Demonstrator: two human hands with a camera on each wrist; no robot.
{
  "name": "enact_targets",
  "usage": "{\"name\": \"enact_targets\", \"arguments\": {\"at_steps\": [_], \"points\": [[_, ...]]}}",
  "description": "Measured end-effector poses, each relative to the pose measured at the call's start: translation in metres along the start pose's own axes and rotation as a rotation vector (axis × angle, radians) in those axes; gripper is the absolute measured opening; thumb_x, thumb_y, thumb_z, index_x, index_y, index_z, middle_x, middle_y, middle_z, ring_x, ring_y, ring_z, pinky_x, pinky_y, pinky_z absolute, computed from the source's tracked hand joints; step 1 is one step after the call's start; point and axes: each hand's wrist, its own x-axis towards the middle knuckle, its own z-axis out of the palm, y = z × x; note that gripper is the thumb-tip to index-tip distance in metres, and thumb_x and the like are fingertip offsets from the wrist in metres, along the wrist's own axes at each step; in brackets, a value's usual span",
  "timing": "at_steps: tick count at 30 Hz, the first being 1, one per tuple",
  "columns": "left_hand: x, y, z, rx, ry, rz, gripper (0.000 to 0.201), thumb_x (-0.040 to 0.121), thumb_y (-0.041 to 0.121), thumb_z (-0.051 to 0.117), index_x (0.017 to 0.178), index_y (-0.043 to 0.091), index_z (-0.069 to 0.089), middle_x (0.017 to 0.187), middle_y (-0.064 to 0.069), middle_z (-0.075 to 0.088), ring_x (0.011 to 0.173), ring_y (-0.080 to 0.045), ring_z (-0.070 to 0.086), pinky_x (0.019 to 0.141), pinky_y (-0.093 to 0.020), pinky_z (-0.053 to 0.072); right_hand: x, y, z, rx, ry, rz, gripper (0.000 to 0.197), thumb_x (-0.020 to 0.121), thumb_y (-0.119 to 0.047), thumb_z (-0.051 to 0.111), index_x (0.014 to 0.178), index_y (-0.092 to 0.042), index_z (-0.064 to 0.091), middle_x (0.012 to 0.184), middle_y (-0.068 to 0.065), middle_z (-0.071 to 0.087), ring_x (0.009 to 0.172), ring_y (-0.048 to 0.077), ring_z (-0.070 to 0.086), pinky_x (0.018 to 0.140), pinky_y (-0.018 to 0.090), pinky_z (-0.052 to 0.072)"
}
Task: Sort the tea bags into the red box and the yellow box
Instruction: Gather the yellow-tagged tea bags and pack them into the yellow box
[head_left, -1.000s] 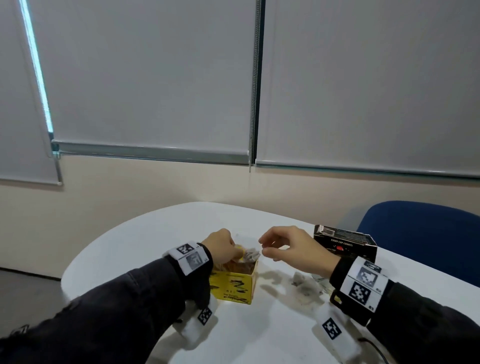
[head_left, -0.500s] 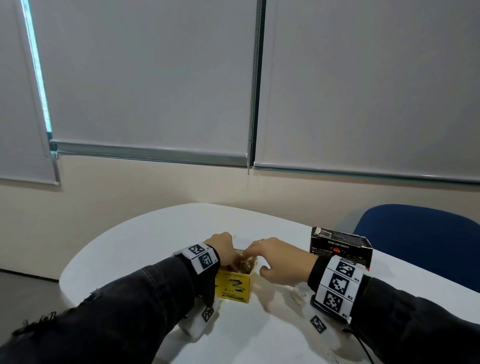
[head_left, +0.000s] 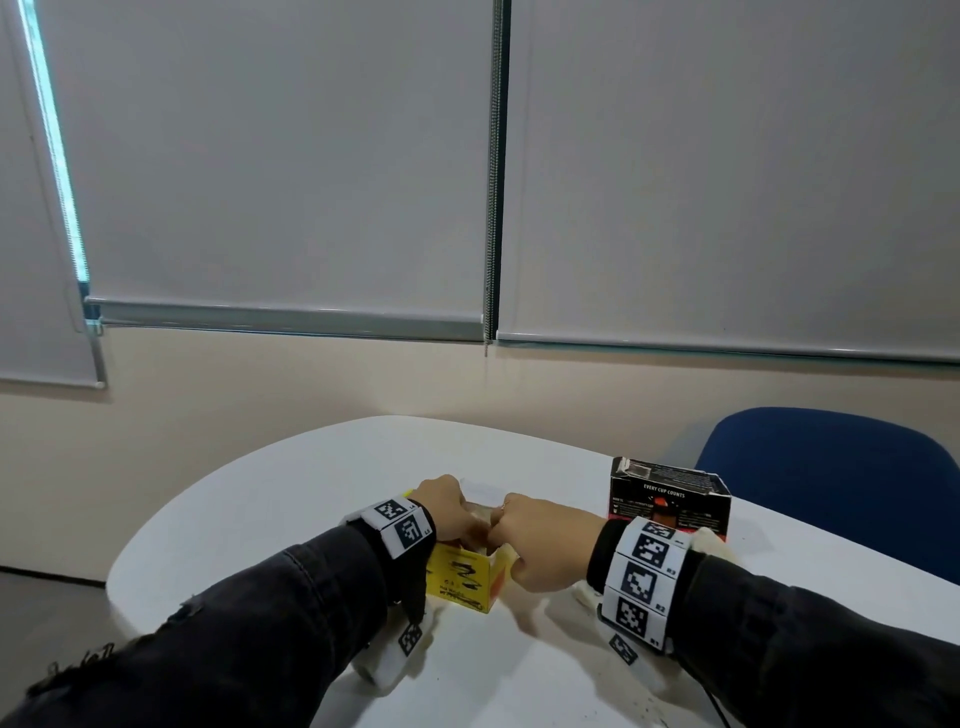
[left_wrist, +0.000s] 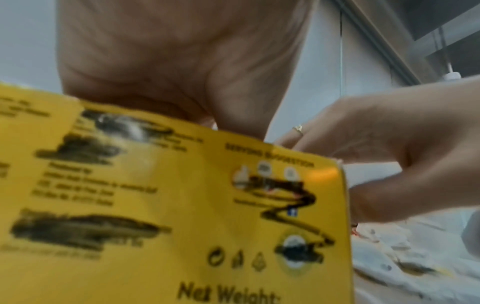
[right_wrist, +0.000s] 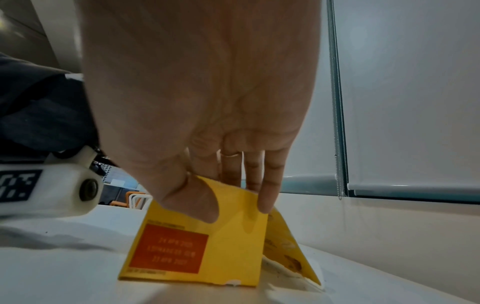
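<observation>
The right hand (right_wrist: 197, 98) is reaching down into the open top of the yellow box (head_left: 465, 577), its thumb (right_wrist: 200, 203) pressing the outside of the near wall while the fingers (right_wrist: 267, 185) are dipping inside; whether the grip is holding a tea bag cannot be told. The left hand (head_left: 447, 506) is resting over the box's upper left edge, fingers curled down and hidden, so its grip cannot be told either. The yellow box is standing at lower centre of the head view on the white tabletop (head_left: 322, 467). The dark box (head_left: 670, 493) with red print is sitting right of centre, just beyond the right wrist.
</observation>
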Motion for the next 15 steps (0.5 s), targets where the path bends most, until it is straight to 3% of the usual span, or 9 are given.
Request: {"name": "enact_targets", "arguments": {"at_steps": [2,4,6,9,13,15], "points": [[-0.004,0.0,-0.003,-0.078,0.011,0.033,0.04,0.079,0.053,0.067,0.061,0.019,0.058,0.064,0.003,0.062,0.067,-0.014,0.059,0.069,-0.027,0.047,-0.001,0.0,0.0,-0.014,-0.018,0.013,0.011,0.08,-0.013,0.045,0.08,-0.014,0.056,0.09,0.008,0.055,0.093,0.027,0.051,0.079,0.041,0.052],[-0.008,-0.002,-0.009,-0.154,0.049,0.054,0.039,0.084,0.053,0.063,0.07,0.016,0.062,0.07,0.002,0.07,0.062,-0.012,0.061,0.071,-0.026,0.052,0.001,0.002,0.001,-0.026,-0.045,0.039,0.012,0.081,-0.02,0.042,0.081,-0.019,0.054,0.095,0.01,0.056,0.093,0.025,0.046,0.085,0.042,0.05],[-0.013,-0.005,-0.018,-0.166,0.087,0.1,0.033,0.089,0.047,0.06,0.085,0.014,0.061,0.08,0.004,0.071,0.064,-0.013,0.063,0.069,-0.027,0.053,0.001,0.003,0.002,-0.017,-0.063,0.041,0.028,0.082,-0.023,0.042,0.099,-0.015,0.062,0.112,0.012,0.055,0.108,0.025,0.044,0.093,0.043,0.048],[-0.027,-0.009,-0.029,0.025,0.022,0.178,0.025,0.089,0.045,0.06,0.085,0.021,0.053,0.083,0.008,0.06,0.071,-0.009,0.055,0.059,-0.02,0.043,0.0,0.006,0.003,0.027,-0.071,0.024,0.041,0.083,-0.025,0.05,0.123,-0.016,0.058,0.126,0.011,0.048,0.121,0.026,0.043,0.096,0.044,0.047],[-0.042,-0.015,-0.031,0.023,-0.158,0.229,0.02,0.09,0.037,0.061,0.076,0.026,0.052,0.08,0.005,0.055,0.065,-0.012,0.047,0.056,-0.02,0.042,0.002,0.006,0.0,0.013,-0.084,0.05,0.038,0.075,-0.037,0.047,0.103,-0.015,0.06,0.102,0.012,0.057,0.103,0.031,0.056,0.082,0.046,0.054],[-0.044,-0.018,-0.03,-0.024,-0.188,0.238,0.021,0.091,0.036,0.06,0.073,0.028,0.052,0.08,0.006,0.054,0.067,-0.015,0.045,0.056,-0.024,0.042,0.002,0.004,-0.001,-0.004,-0.103,0.067,0.04,0.078,-0.036,0.049,0.112,-0.015,0.059,0.104,0.012,0.056,0.105,0.031,0.055,0.083,0.046,0.054]]}}
